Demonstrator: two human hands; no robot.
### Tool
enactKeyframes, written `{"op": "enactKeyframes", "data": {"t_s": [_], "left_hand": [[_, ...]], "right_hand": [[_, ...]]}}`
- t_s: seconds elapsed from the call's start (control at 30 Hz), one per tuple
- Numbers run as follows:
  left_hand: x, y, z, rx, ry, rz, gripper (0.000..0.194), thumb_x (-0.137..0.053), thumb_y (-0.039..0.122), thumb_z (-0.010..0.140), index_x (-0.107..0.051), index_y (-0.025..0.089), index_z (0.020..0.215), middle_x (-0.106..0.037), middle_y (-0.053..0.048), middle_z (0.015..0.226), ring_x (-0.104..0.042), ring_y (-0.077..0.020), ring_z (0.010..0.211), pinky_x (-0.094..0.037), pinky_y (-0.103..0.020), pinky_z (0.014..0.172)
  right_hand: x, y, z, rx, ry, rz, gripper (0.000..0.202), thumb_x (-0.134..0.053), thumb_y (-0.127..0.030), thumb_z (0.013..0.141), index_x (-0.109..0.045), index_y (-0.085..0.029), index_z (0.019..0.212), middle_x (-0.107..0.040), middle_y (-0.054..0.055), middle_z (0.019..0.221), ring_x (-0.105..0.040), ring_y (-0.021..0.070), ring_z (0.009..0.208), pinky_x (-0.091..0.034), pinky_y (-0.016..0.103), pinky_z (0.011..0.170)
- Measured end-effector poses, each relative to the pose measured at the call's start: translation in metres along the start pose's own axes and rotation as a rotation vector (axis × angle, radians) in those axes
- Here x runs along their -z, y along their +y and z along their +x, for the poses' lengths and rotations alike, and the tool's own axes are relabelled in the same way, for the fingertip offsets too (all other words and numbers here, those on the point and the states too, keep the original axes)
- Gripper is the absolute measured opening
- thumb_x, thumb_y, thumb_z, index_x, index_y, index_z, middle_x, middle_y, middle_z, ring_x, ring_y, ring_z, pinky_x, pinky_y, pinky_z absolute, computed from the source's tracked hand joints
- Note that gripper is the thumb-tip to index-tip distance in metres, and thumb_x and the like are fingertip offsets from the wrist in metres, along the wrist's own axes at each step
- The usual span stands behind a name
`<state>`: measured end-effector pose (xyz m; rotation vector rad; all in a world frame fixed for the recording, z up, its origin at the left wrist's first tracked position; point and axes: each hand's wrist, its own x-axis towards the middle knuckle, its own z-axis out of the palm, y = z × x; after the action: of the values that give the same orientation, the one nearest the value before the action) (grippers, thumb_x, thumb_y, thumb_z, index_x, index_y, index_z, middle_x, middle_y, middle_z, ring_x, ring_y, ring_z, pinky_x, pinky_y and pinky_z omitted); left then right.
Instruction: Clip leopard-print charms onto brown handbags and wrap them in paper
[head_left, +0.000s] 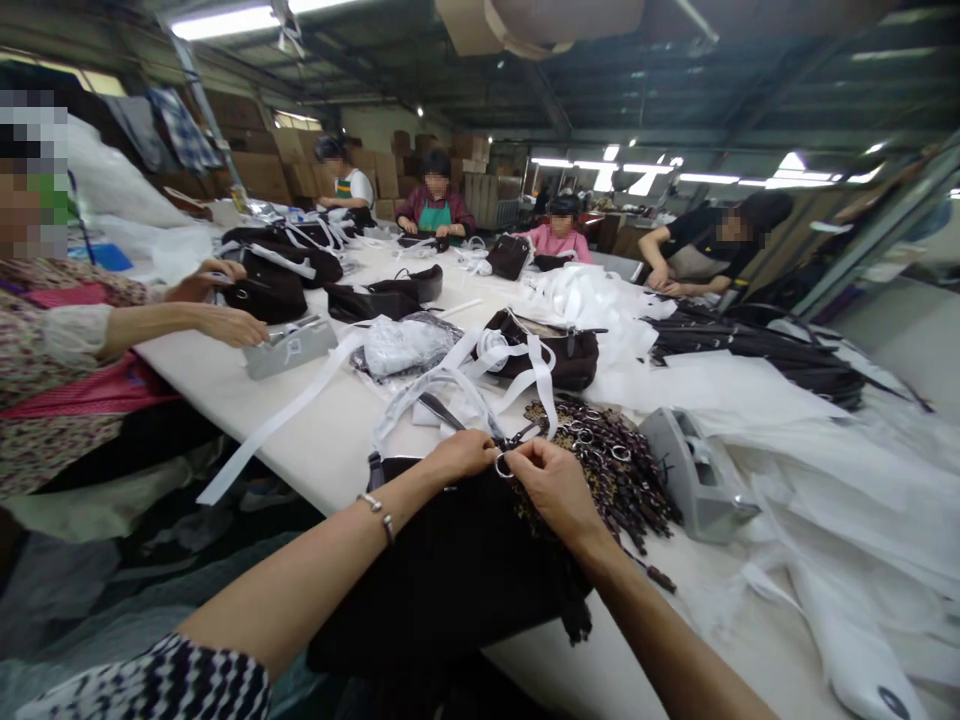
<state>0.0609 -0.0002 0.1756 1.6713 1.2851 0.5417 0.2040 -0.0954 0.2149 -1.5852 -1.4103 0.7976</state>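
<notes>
A large dark bag lies at the near table edge, its zipped top toward the table. At its upper right corner, my left hand is closed, fingertips pressed on a small dark strap end. Close beside it, my right hand pinches a silver ring between thumb and fingers. The two hands nearly touch. A white-wrapped handle arches up behind the bag. Just right of my right hand lies a heap of dark braided tassels with metal rings and chains.
A grey tape dispenser stands right of the tassels. Beyond are a dark bag, plastic-wrapped bundle, black straps and white sheets. At left, a person's hands are by another dispenser. Several people work farther back.
</notes>
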Motion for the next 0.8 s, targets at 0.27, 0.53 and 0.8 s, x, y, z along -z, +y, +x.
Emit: {"op": "enactKeyframes", "data": {"t_s": [0.27, 0.53, 0.8], "left_hand": [[-0.034, -0.016, 0.033, 0.233, -0.02, -0.382, 0.029, -0.079, 0.027, 0.067, -0.055, 0.015, 0.055, -0.046, 0.005, 0.04, -0.044, -0.0087, 0.039, -0.038, -0.022, 0.044], [-0.023, -0.014, 0.013, 0.191, -0.008, -0.775, 0.025, -0.078, 0.024, 0.075, -0.055, 0.014, 0.075, -0.062, 0.0, 0.065, -0.061, -0.0086, 0.056, -0.055, -0.022, 0.06], [-0.029, -0.018, 0.004, 0.08, 0.009, -0.89, 0.026, -0.08, 0.025, 0.075, -0.057, 0.012, 0.075, -0.065, -0.003, 0.072, -0.065, -0.0112, 0.064, -0.059, -0.024, 0.065]], "right_hand": [[-0.015, 0.046, 0.014, -0.257, -0.101, 0.236, 0.024, -0.066, -0.039, 0.068, -0.059, -0.017, 0.062, -0.063, 0.001, 0.056, -0.048, 0.0107, 0.047, -0.035, 0.023, 0.046], [-0.013, 0.041, 0.013, -0.201, -0.009, 0.241, 0.025, -0.066, -0.04, 0.071, -0.06, -0.016, 0.065, -0.065, 0.002, 0.059, -0.052, 0.0117, 0.051, -0.038, 0.023, 0.05], [-0.015, 0.039, 0.028, -0.052, 0.12, 0.0, 0.023, -0.057, -0.038, 0.073, -0.06, -0.018, 0.062, -0.062, 0.0, 0.058, -0.053, 0.014, 0.054, -0.039, 0.025, 0.053]]}}
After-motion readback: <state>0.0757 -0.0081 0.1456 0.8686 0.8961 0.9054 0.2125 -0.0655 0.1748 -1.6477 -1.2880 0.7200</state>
